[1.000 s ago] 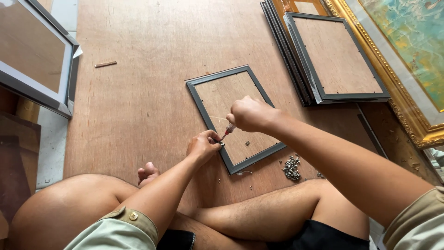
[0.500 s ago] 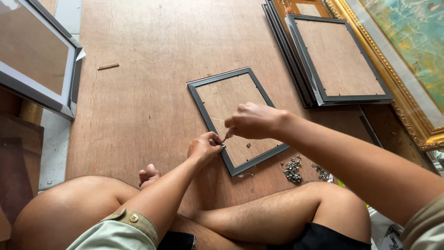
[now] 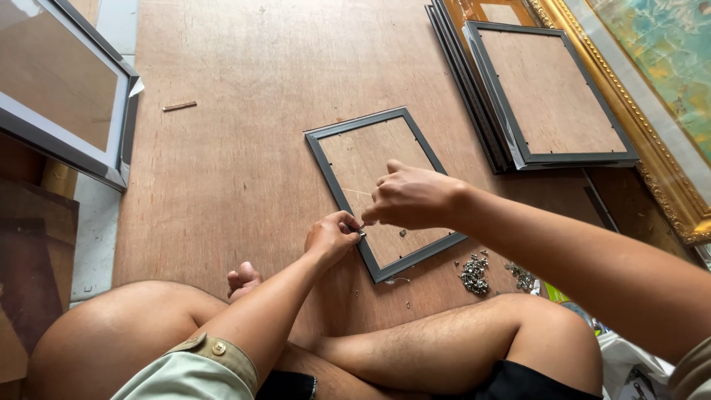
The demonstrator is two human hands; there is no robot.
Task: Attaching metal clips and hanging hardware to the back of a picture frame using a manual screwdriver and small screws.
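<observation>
A small black rectangular picture frame with a brown backing board [image 3: 374, 167] lies face down on the brown plywood floor [image 3: 244, 148], just ahead of the person's crossed legs. The left hand [image 3: 332, 237] rests on the frame's near left edge, its grip pinched on a tiny metal piece too small to identify. The right hand [image 3: 411, 196] meets it over the backing, fingers pressed together. A little pile of small metal fasteners [image 3: 474, 272] lies just beside the frame's near corner.
</observation>
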